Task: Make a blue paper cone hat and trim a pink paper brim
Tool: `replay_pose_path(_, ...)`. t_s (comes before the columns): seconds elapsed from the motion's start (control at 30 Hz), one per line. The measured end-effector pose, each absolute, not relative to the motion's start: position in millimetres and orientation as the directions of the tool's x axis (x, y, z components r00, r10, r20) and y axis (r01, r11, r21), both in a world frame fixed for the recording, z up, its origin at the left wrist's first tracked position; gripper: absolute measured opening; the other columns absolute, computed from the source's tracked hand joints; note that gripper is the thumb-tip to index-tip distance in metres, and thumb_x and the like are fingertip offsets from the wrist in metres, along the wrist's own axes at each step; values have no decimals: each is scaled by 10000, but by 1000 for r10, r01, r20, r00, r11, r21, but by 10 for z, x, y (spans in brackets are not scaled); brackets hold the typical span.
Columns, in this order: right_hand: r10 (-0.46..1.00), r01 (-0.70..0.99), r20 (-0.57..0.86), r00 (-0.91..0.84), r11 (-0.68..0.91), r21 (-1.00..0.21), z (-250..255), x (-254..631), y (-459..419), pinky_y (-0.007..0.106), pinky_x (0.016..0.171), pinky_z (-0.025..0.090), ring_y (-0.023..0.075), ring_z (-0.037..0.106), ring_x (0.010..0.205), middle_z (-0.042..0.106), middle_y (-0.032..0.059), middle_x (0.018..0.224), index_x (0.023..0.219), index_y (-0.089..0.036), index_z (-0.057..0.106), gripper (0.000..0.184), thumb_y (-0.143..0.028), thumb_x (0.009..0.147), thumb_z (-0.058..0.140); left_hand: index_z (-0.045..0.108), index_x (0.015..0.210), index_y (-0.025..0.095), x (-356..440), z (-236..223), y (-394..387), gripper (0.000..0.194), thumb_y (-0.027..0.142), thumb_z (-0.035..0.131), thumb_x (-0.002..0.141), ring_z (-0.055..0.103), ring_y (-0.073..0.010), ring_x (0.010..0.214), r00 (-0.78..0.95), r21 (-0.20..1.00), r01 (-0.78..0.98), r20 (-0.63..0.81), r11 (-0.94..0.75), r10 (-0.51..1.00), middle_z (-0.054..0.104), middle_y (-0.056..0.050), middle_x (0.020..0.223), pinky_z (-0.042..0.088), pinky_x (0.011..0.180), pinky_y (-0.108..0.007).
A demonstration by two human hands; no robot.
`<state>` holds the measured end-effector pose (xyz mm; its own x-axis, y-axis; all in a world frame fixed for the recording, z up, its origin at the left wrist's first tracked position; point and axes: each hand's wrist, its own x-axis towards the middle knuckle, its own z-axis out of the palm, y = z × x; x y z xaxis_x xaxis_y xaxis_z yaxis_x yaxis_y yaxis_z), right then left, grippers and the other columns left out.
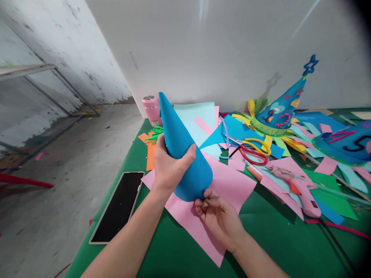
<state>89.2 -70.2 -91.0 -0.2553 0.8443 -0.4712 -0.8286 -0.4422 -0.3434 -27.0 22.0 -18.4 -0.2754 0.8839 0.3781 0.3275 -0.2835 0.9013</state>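
A plain blue paper cone (185, 166) is held tilted, its tip pointing up and left. My left hand (171, 162) wraps around its middle, thumb lying across the front. With thumb and fingers closed, my right hand (217, 216) pinches the cone's lower rim. Beneath them a sheet of pink paper (234, 181) lies on the green-covered table (255, 239). The inside of the cone is hidden from this angle.
Left of the hands lies a phone (118, 208). Scissors (246, 146), a pink glue gun (295, 185) and paper scraps are at right. A decorated party hat (281, 104) stands behind; another blue hat (348, 143) sits farther right. A pink bottle (151, 110) stands at back.
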Motion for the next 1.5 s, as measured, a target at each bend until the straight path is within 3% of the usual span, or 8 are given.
replay_pose_path(0.7,846,-674,-494,-203,-486,-556,-883,911,-786,271,642,331,152,559,671,695,50,714,719,-168,621,227,-134,502,566,536,877,208,-231,-168,196,407,379,751,576,597,-167,678,-300,891,368,384,-266,873,607,7,775,497,594,-305)
replay_pose_path(0.93,862,-679,-475,-176,-456,-576,-866,894,-776,294,740,369,184,602,770,687,35,699,663,-183,605,197,-132,480,553,536,893,213,-234,-167,193,416,378,752,578,602,-174,684,-298,895,361,377,-263,877,611,4,784,503,608,-315)
replay_pose_path(1.17,862,-648,-478,-169,-463,-605,-862,898,-774,291,725,385,175,608,756,694,44,724,691,-176,631,229,-138,482,547,537,891,214,-236,-186,188,407,380,753,590,597,-168,680,-288,895,359,375,-264,881,603,8,776,502,593,-306)
replay_pose_path(1.37,855,-507,-506,-118,-490,-710,-888,1104,-952,325,794,409,197,639,865,708,72,923,789,-171,689,206,-175,602,601,543,966,210,-210,-209,160,464,373,762,590,626,-203,789,-270,896,343,381,-281,884,621,-18,870,536,716,-364)
replay_pose_path(1.5,870,-401,-492,-17,-457,-794,-900,1378,-1047,376,872,408,230,626,946,684,79,1017,893,-182,676,230,-283,686,666,537,1000,218,-190,-264,103,503,378,768,583,619,-189,767,-246,885,351,402,-306,882,617,-13,872,532,680,-344)
